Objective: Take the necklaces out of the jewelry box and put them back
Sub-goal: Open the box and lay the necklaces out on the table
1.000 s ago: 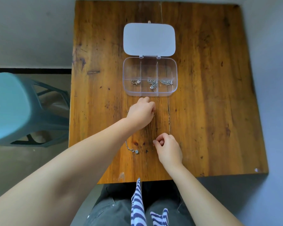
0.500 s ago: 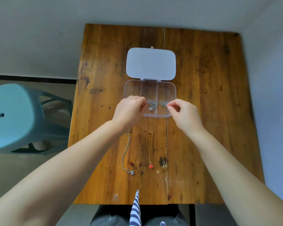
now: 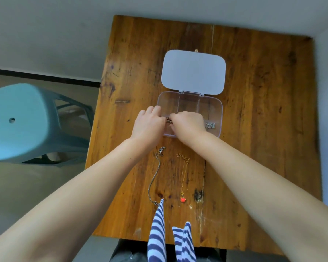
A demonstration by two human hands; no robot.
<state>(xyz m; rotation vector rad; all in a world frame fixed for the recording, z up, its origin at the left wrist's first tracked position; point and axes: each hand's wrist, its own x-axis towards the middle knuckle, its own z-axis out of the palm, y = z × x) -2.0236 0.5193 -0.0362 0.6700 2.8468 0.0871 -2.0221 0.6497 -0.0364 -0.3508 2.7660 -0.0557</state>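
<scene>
Since half a second ago the right hand [image 3: 187,124] has crossed from the box's right compartment to its left side, meeting the left hand [image 3: 150,123]; the two necklaces on the surface [image 3: 263,129] lie unchanged. No readable brand, label or writing anywhere. Left to right: teal plastic stool [image 3: 17,121] on the floor beside the surface; left hand at the left edge of the clear jewelry box [image 3: 210,108], fingers curled, apparently pinching a dark chain [image 3: 168,120] between the hands; right hand over the left and middle compartments, fingers curled on the same chain, hiding the contents there. Silver necklace [image 3: 210,125] bunched in the right compartment. White lid [image 3: 193,71] hinged open, lying flat behind the box. Nearer the body: silver chain [image 3: 154,176], then gold chain with red pendant [image 3: 183,199]. Striped cloth [image 3: 157,233] overlaps the silver chain's near end.
</scene>
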